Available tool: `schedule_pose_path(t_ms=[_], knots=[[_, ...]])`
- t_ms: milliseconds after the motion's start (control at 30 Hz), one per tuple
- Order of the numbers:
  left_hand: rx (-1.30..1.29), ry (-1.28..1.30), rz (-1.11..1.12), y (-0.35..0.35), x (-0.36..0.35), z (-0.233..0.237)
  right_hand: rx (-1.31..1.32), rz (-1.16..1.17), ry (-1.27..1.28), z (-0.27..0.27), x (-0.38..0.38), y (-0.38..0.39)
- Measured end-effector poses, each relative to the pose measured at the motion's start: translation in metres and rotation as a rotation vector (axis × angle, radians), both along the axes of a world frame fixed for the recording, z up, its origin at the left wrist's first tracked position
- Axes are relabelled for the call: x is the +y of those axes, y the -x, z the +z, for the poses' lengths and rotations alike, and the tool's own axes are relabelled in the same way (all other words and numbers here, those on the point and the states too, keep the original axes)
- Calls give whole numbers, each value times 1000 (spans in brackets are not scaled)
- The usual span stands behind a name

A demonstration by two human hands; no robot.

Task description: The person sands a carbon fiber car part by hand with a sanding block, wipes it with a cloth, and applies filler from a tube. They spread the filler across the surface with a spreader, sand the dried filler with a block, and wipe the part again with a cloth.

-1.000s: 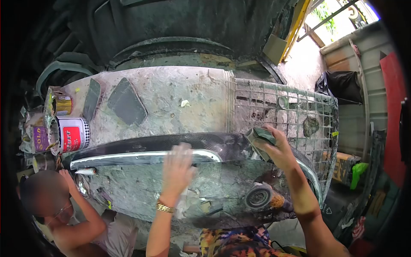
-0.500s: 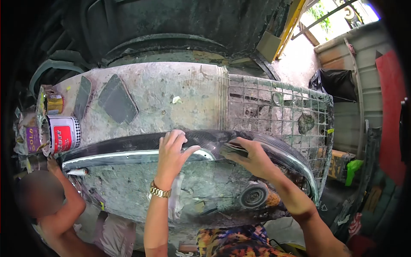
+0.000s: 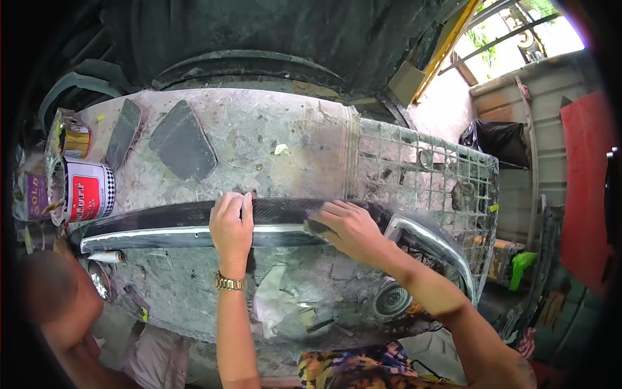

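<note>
A long, curved dark car body trim panel (image 3: 278, 209) with a woven pattern and a white-edged lower lip lies across the worktable. My left hand (image 3: 231, 227) is closed over its upper edge, left of the middle, fingers curled around the far side. Farther right, my right hand (image 3: 350, 227) presses a dark folded piece of sandpaper (image 3: 315, 224) against the panel's surface; its palm side is hidden. A gold watch (image 3: 229, 281) circles my left wrist.
Paint cans, one with a red label (image 3: 87, 194), stand at the left. Two dark flat sheets (image 3: 184, 139) lie behind the panel. A wire grid (image 3: 447, 168) covers the table's right end. A round black disc (image 3: 392, 299) and white cloth (image 3: 272, 301) lie nearer. Another person (image 3: 71, 318) is at left.
My right hand has slid left along the panel with the sandpaper. My left hand has shifted left and now curls over the edge. The view has moved slightly.
</note>
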State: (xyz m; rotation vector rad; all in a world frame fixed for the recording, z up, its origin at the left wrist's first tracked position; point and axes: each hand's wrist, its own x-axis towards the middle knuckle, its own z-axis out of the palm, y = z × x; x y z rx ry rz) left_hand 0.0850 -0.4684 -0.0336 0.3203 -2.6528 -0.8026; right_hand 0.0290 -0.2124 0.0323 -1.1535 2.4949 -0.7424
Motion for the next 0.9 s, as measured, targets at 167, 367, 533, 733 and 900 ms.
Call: schedule_pose_path(t_ms=[167, 367, 533, 733, 900], knots=[[33, 7, -17, -1, 0, -2, 14, 14, -16, -10, -2, -6], [-11, -107, -22, -7, -13, 4, 76, 112, -36, -5, -57, 2], [-111, -143, -337, -15, -14, 26, -261, -222, 6, 25, -14, 7], [-164, -50, -308, -30, -83, 16, -54, -155, 37, 8, -27, -13], [-44, -97, -1, -44, -132, -6, 137, -19, -52, -5, -41, -23]])
